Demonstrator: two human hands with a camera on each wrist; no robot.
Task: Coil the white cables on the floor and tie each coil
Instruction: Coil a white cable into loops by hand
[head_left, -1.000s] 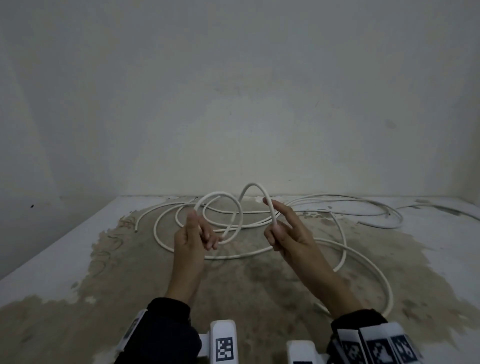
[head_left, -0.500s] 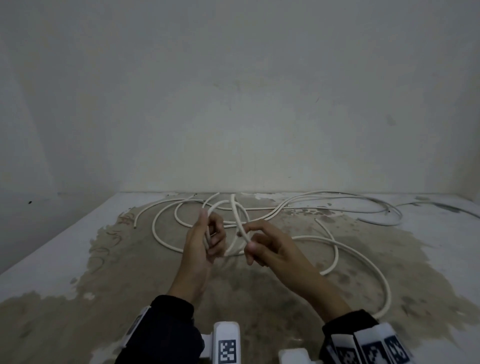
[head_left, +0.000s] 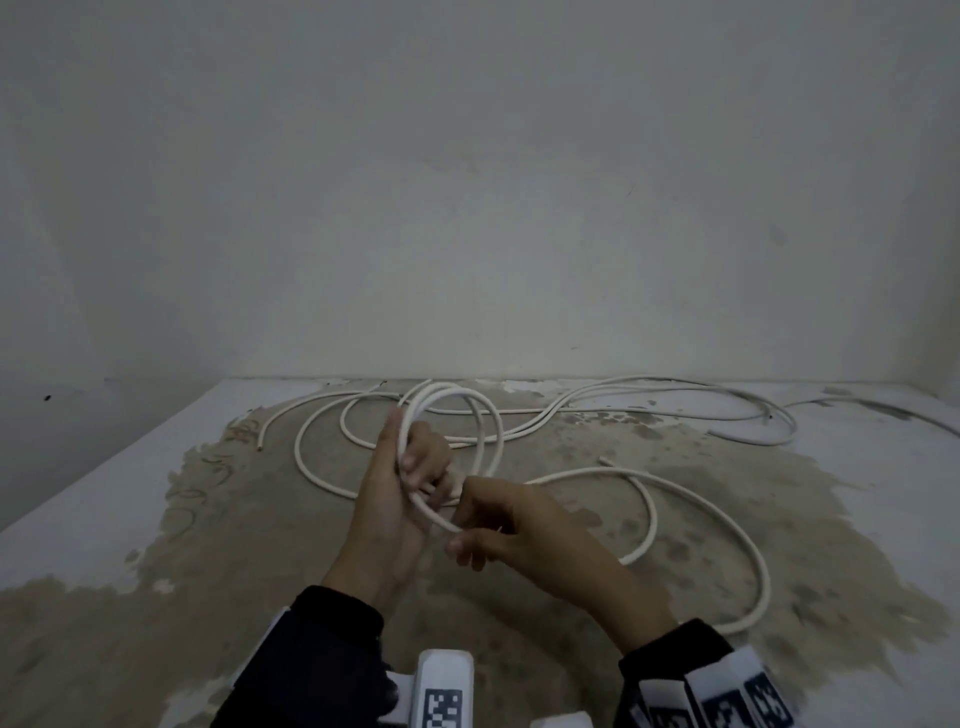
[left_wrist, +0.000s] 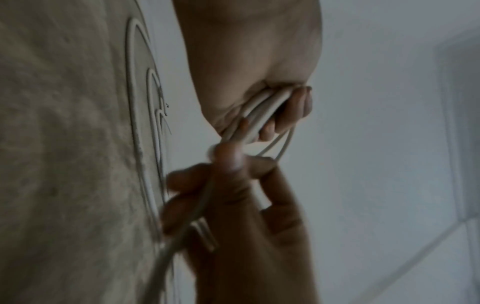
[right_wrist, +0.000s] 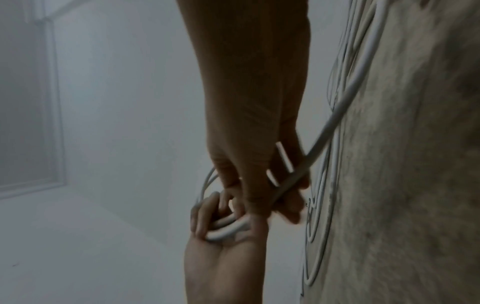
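A small coil of white cable stands upright in my left hand, whose fingers curl round its bunched strands. My right hand is right beside it and pinches the cable where it feeds into the left palm. From there the loose cable runs off in a wide loop over the floor to the right. In the right wrist view the strands lie across the left palm under its curled fingers.
More white cable lies in loops on the stained concrete floor behind the hands, and a long run stretches to the far right by the wall. Marker-tagged wrist cameras sit at the bottom edge.
My right hand has swung the cable leftward and down to meet the left hand, adding a loop to the coil. The loose cable on the floor has shifted with it.
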